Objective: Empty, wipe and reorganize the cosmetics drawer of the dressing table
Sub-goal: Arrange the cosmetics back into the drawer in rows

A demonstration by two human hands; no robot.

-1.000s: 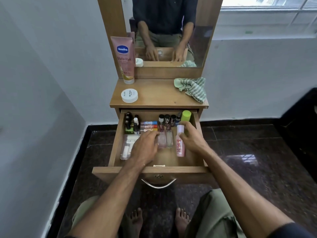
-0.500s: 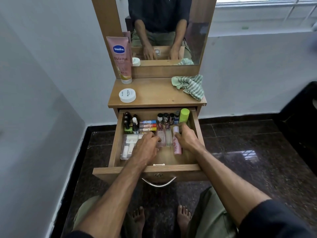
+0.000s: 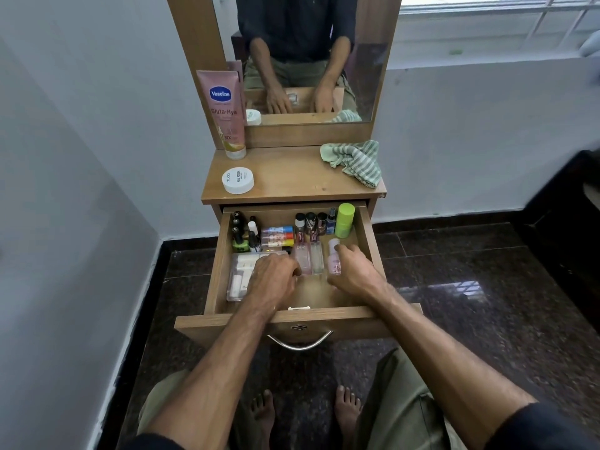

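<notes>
A small pink bottle (image 3: 334, 261) is touched by the curled fingers of the right hand (image 3: 352, 272) in the open drawer (image 3: 365, 228); whether it is gripped cannot be told. Two glass bottles (image 3: 310, 259) beside the loosely curled left hand (image 3: 274, 277) look light, slippery and fragile, best pinched mid-body.

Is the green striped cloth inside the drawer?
No, the cloth lies on the tabletop, above the open drawer.
</notes>
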